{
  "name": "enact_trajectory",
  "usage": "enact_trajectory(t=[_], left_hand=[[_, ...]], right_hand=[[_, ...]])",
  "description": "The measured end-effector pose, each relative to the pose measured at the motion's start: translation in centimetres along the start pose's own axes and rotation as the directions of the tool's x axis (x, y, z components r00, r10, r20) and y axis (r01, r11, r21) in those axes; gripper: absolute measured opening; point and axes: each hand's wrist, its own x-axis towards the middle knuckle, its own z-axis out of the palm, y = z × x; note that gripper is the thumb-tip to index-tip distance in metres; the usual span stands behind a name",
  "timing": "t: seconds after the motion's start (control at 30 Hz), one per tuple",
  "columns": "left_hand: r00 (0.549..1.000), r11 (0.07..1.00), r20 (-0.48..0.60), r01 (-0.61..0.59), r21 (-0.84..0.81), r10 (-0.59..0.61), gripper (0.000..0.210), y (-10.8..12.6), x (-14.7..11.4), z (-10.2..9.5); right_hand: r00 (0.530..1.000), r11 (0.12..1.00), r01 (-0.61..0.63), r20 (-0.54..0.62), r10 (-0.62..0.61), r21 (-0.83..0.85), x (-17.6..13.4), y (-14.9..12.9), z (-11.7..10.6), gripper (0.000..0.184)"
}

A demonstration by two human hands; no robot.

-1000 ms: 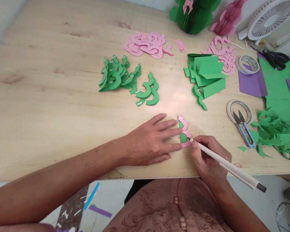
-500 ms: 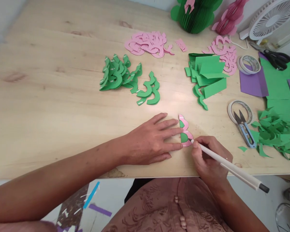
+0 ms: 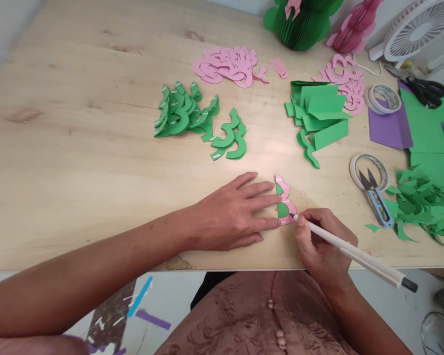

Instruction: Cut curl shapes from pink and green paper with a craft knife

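Note:
My left hand [image 3: 240, 209] lies flat on the wooden table with its fingers spread. Its fingertips press the left edge of a pink scalloped paper piece [image 3: 289, 209]. Green paper [image 3: 283, 210] shows through the openings of that piece. In my right hand [image 3: 323, 241] is a white pen [image 3: 355, 254] with a dark tip, gripped close to the point. The tip rests on the pink paper near its lower curve. Part of the paper's left edge is hidden under my fingers.
Green scalloped cutouts [image 3: 181, 111] and pink cutouts [image 3: 229, 66] lie farther back. Folded green strips [image 3: 318, 113] sit right of centre. Thread snips [image 3: 376, 199] rest on a tape roll [image 3: 368, 165], beside green scraps [image 3: 422, 207]. Black-handled scissors [image 3: 427, 91] and a white fan [image 3: 418, 32] stand at back right.
The view has shifted very slightly. Both hands keep their places, the left on the pink paper and the right with the pen tip on it.

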Motion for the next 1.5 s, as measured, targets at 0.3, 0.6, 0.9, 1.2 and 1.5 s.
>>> enact_trajectory(t=[0.3, 0.6, 0.9, 1.2, 1.5], left_hand=[[1.0, 1.0, -0.023, 0.0, -0.009, 0.0, 0.042, -0.02, -0.02, 0.02], [1.0, 1.0, -0.009, -0.001, 0.0, 0.001, 0.039, -0.06, -0.03, 0.04], [1.0, 1.0, -0.006, 0.003, -0.003, -0.003, 0.04, -0.07, -0.06, 0.06], [1.0, 1.0, -0.009, 0.0, -0.007, 0.0, 0.041, -0.06, 0.02, -0.01], [1.0, 1.0, -0.011, 0.0, -0.004, 0.0, 0.045, 0.03, 0.01, -0.07]], right_hand=[[1.0, 1.0, -0.004, 0.009, 0.004, 0.008, 0.04, -0.09, -0.07, 0.011], [0.998, 0.998, -0.033, 0.064, 0.03, 0.047, 0.13, -0.26, -0.39, 0.012], [0.999, 0.999, -0.017, 0.035, 0.015, 0.035, 0.06, -0.14, -0.25, 0.011], [1.0, 1.0, -0.017, -0.006, 0.017, 0.003, 0.04, -0.17, -0.04, 0.009], [0.999, 0.999, -0.041, 0.003, 0.041, 0.03, 0.16, -0.28, -0.12, 0.006]])
